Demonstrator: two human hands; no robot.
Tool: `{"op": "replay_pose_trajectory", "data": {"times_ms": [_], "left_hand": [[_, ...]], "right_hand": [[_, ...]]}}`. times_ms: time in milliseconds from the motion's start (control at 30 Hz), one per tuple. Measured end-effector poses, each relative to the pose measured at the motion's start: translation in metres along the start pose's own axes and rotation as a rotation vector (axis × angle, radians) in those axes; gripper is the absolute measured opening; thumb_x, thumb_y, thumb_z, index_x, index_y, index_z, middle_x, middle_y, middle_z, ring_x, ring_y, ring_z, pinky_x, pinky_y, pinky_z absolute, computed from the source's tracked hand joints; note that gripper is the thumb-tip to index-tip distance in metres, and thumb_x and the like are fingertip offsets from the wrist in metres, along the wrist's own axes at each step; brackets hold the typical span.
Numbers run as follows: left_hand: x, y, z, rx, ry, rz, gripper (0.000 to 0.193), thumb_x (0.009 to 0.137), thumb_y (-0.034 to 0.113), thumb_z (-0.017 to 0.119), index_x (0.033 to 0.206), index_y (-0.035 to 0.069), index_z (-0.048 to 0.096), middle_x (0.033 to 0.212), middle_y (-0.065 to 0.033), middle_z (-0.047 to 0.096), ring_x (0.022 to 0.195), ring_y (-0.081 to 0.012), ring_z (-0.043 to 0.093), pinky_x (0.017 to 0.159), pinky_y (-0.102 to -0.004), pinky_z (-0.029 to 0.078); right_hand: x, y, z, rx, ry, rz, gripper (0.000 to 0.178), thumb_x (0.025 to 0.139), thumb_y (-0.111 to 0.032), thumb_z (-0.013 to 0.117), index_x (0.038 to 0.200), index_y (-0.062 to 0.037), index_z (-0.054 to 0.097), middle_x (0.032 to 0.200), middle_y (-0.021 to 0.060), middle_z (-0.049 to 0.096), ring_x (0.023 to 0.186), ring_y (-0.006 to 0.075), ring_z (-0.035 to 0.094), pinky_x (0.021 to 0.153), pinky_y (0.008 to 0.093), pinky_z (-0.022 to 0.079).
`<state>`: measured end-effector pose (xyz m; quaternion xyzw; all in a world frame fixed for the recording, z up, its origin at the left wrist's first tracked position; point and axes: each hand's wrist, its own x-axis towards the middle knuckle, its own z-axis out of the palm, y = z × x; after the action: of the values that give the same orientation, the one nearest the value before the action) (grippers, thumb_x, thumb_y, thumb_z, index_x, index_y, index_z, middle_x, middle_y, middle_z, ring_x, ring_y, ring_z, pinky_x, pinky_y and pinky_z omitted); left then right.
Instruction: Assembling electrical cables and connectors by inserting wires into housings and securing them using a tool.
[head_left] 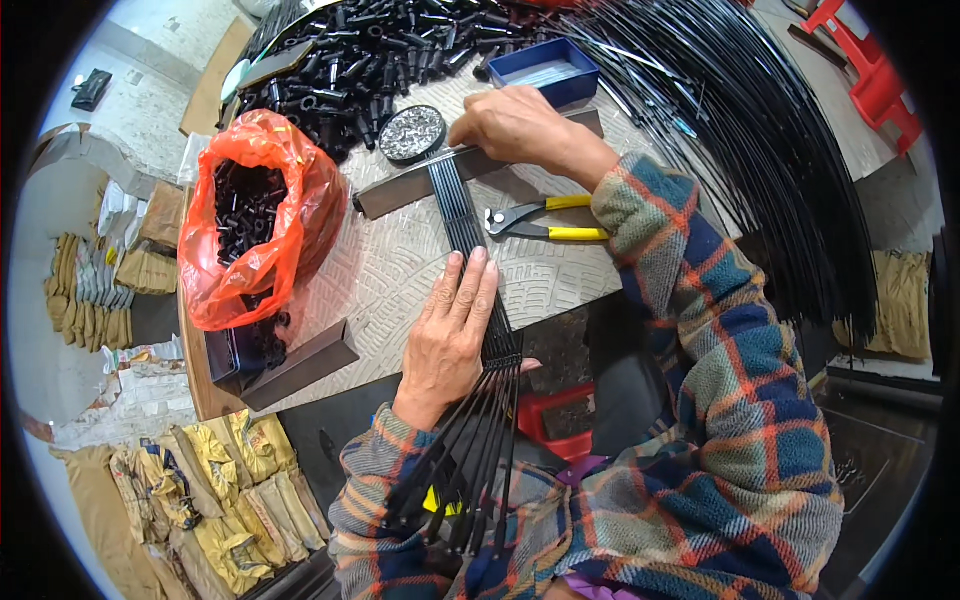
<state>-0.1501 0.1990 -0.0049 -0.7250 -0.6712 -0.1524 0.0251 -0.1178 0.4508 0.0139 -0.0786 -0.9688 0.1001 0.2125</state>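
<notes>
Head view, clock taken from its centre. My left hand is near the middle, toward 8, fingers straight and together over the black rods, thumb tip showing past their far edge; looks like a light clasp. The rods run from 11 down to 6, flat up top, fanned at the bottom, upper ends at the metal bar. My right hand is at 12, fingers bent, tips by the bar; can't tell if they pinch anything.

Dish of metal bits at 11, just beside my right fingertips: a careless swing could spill it. Pliers at 1, handles near my sleeve; dragging the arm might shove them across the bench. If my left hand slackens, the row could probably skew or spread.
</notes>
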Motion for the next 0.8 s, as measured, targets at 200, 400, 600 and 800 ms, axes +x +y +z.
{"op": "replay_pose_trajectory", "data": {"times_ms": [200, 400, 600, 800], "left_hand": [[0.002, 0.0009, 0.0035, -0.003, 0.014, -0.006, 0.079, 0.072, 0.05, 0.06, 0.127, -0.003, 0.039, 0.133, -0.0198, 0.037, 0.124, -0.0372, 0.033, 0.1, -0.0401, 0.032], [-0.0028, -0.0034, 0.0047, 0.08, -0.02, 0.036, 0.093, 0.064, 0.057, 0.066, 0.124, -0.009, 0.039, 0.129, -0.026, 0.038, 0.123, -0.0421, 0.032, 0.101, -0.0443, 0.03], [0.0004, 0.0019, 0.0034, 0.012, -0.006, 0.012, 0.092, 0.064, 0.057, 0.066, 0.124, -0.008, 0.039, 0.13, -0.0259, 0.038, 0.123, -0.0423, 0.033, 0.101, -0.0451, 0.03], [0.0046, 0.0054, 0.0018, 0.02, 0.005, 0.008, 0.092, 0.063, 0.058, 0.064, 0.123, -0.007, 0.041, 0.131, -0.023, 0.038, 0.123, -0.04, 0.034, 0.099, -0.0424, 0.033]], "right_hand": [[-0.0006, 0.0016, 0.0022, -0.013, -0.01, 0.028, 0.017, 0.077, -0.012, 0.055, 0.086, -0.018, 0.068, 0.079, 0.008, 0.063, 0.072, 0.0263, 0.062, 0.058, 0.037, 0.046], [-0.0033, 0.0036, -0.0027, 0.003, -0.011, 0.003, 0.014, 0.077, -0.014, 0.055, 0.082, -0.0176, 0.067, 0.077, 0.0073, 0.062, 0.071, 0.0265, 0.062, 0.056, 0.0373, 0.045], [-0.0014, 0.0019, 0.0025, -0.048, 0.002, 0.002, 0.014, 0.077, -0.014, 0.055, 0.082, -0.0175, 0.067, 0.078, 0.0069, 0.063, 0.071, 0.0264, 0.062, 0.057, 0.0366, 0.046], [-0.0018, 0.0032, 0.0013, -0.057, 0.02, -0.021, 0.014, 0.076, -0.014, 0.056, 0.084, -0.0167, 0.067, 0.078, 0.0076, 0.063, 0.072, 0.0267, 0.062, 0.057, 0.0379, 0.046]]}}
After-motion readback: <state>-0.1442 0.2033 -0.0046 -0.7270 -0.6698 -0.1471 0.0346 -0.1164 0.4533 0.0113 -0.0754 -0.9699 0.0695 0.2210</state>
